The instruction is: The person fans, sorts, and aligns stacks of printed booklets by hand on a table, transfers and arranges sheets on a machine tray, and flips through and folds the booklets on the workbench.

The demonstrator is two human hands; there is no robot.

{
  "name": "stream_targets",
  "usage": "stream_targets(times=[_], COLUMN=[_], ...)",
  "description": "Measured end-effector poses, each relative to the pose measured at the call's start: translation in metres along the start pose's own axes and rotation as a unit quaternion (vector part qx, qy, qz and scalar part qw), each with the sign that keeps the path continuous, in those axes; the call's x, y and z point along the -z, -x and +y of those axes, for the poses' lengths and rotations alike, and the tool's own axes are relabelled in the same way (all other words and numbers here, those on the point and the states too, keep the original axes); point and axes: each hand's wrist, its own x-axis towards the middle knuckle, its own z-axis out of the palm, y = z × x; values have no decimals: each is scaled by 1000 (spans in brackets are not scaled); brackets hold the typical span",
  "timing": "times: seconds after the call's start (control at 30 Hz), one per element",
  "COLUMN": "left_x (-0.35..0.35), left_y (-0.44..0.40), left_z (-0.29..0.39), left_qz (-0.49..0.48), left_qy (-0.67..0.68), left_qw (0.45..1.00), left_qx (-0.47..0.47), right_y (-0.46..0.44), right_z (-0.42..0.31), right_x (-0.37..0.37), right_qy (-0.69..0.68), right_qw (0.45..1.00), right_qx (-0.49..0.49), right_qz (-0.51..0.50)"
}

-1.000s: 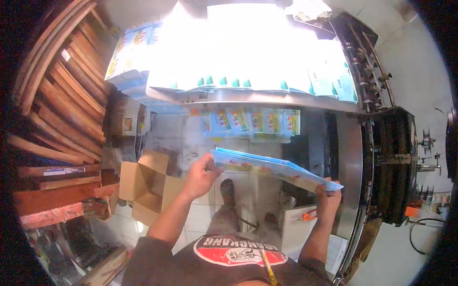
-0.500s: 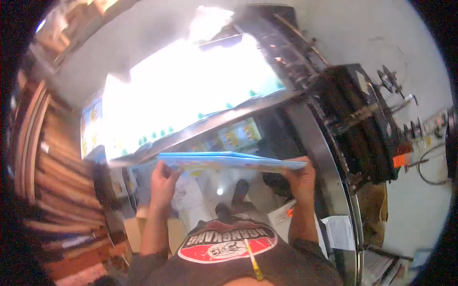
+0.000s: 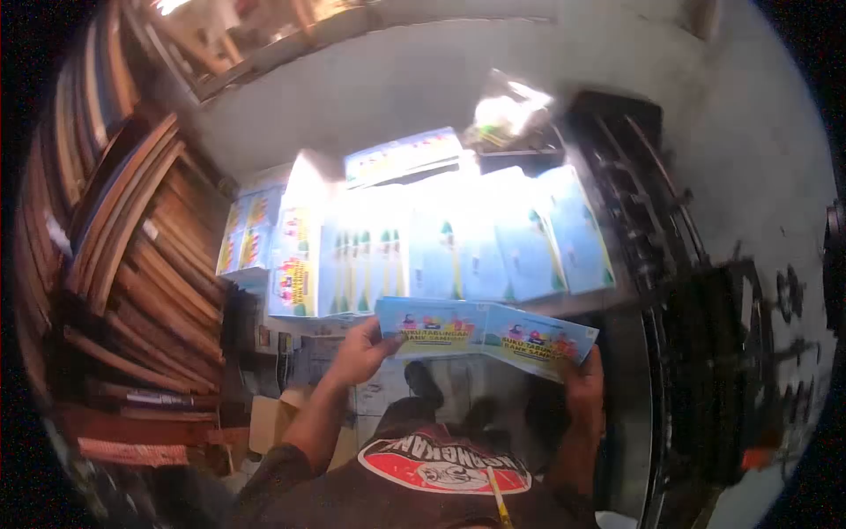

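Note:
Two stacks of light blue printed booklets (image 3: 432, 328) are held side by side in front of my chest, their colourful covers facing up. My left hand (image 3: 361, 351) grips the left end, thumb on top. The right end is pinched by my right hand (image 3: 583, 375), whose fingers are partly hidden beneath. Just beyond them, rows of blue booklets (image 3: 485, 256) lie overlapping on a metal table, partly washed out by glare. More printed stacks (image 3: 295, 264) stand at the table's left side.
Wooden frames (image 3: 167, 282) fill a rack on the left. Dark machinery (image 3: 705, 344) stands along the right. A clear plastic bag (image 3: 507, 110) rests at the table's back. An open cardboard box (image 3: 269, 423) sits low on the left.
The held booklets have tilted from nearly edge-on to showing their covers, spread as two adjoining parts. The view has shifted and now shows more of the wall and the table's booklets.

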Motion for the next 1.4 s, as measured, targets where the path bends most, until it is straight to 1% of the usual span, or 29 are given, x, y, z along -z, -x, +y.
stream_targets(times=[0.03, 0.1, 0.17, 0.2, 0.23, 0.27, 0.3, 0.33, 0.37, 0.43, 0.47, 0.5, 0.53, 0.6, 0.63, 0.7, 0.77, 0.83, 0.97, 1.0, 1.03, 1.07, 1.1, 1.17, 1.2, 1.23, 1.3, 1.33, 1.4], left_x=[8, 45, 73, 104, 123, 141, 159, 188, 209, 239, 248, 254, 258, 254, 256, 261, 267, 263, 266, 269, 270, 273, 277, 284, 283, 282, 276, 271, 260], left_y=[-4, -13, -21, -24, -27, -30, -34, -37, -41, -49, -54, -61, -69, -82, -86, -92, -93, -92, -90, -87, -81, -79, -76, -72, -72, -71, -63, -61, -59], left_z=[5, -11, 0, -17, -15, -9, -9, -18, -24, -35, -32, -34, -37, -32, -31, -29, -44, -43, -50, -40, -29, -18, -17, -14, -14, -7, 13, 22, 48], left_qz=[5, 13, 112, 142, 151, 223, 293, 309, 317, 393, 383, 389, 349, 290, 288, 253, 271, 286, 296, 332, 366, 378, 378, 365, 363, 370, 265, 249, 207], left_qy=[44, 28, 100, 50, 57, 13, -33, -48, -44, -173, -194, -191, -245, -323, -320, -288, -306, -311, -339, -311, -283, -247, -249, -93, -37, -39, -80, -85, -113], left_qw=[999, 999, 988, 988, 987, 974, 952, 946, 944, 903, 903, 901, 904, 895, 896, 905, 900, 893, 883, 884, 882, 891, 890, 926, 930, 927, 961, 964, 971], left_qx=[-5, 11, -26, 25, 23, -34, -88, -89, -87, -15, 2, 6, 42, 104, 112, 183, 153, 153, 135, 110, 86, 52, 52, -23, -40, -46, 3, 36, 23], right_y=[-12, -39, -83, -115, -149, -180, -227, -251, -304, -381, -413, -432, -452, -474, -469, -453, -439, -421, -363, -334, -310, -291, -273, -232, -216, -205, -186, -185, -193], right_z=[-2, 1, 11, 18, 29, 19, 28, 6, 31, 52, 68, 85, 103, 137, 140, 141, 146, 145, 146, 133, 128, 132, 134, 109, 102, 102, 87, 83, 71], right_x=[-21, -57, -99, -116, -128, -159, -170, -207, -217, -247, -263, -276, -284, -293, -304, -308, -309, -312, -338, -356, -367, -375, -383, -408, -417, -422, -430, -430, -421], right_qy=[30, 64, 113, 143, 83, 51, 91, 98, -13, -15, 0, 68, 194, 437, 549, 561, 591, 600, 516, 499, 455, 465, 403, 354, 283, 250, 249, 251, 251], right_qw=[999, 997, 992, 987, 992, 994, 989, 986, 986, 974, 971, 978, 967, 896, 833, 826, 782, 767, 783, 811, 833, 824, 860, 867, 889, 897, 902, 906, 907], right_qx=[-18, -33, -46, -8, -3, 4, 21, 42, 23, -26, -54, -28, -8, 39, 66, 56, 195, 227, 336, 281, 265, 257, 199, 124, 68, 54, 120, 173, 254], right_qz=[-17, -42, -39, -70, -92, -92, -117, -127, -166, -225, -232, -193, -166, -70, -4, 5, 21, 5, -88, -122, -169, -196, -241, -328, -355, -361, -332, -295, -225])
